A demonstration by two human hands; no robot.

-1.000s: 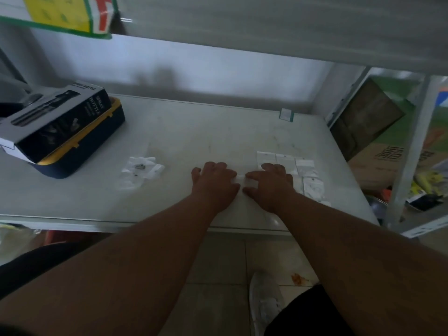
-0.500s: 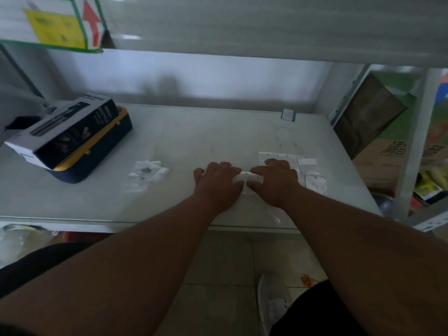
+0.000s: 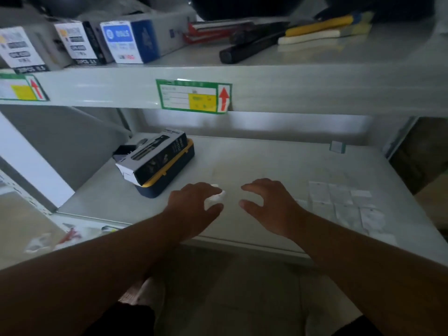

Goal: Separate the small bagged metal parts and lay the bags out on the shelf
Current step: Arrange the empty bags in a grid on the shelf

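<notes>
So left hand (image 3: 194,204) is pinching a small clear bag (image 3: 216,196), right hand (image 3: 269,204) loose and empty; next it probably goes beside the laid-out bags (image 3: 344,204) on the shelf (image 3: 266,161).

Pale painted metal and clear plastic

The shelf (image 3: 278,163) looks like smooth painted metal with a dull sheen; the bags (image 3: 344,204) at right are thin clear plastic, faintly glossy; the box (image 3: 155,161) at centre left is printed cardboard on a dark plastic case (image 3: 169,180) trimmed yellow.
</notes>
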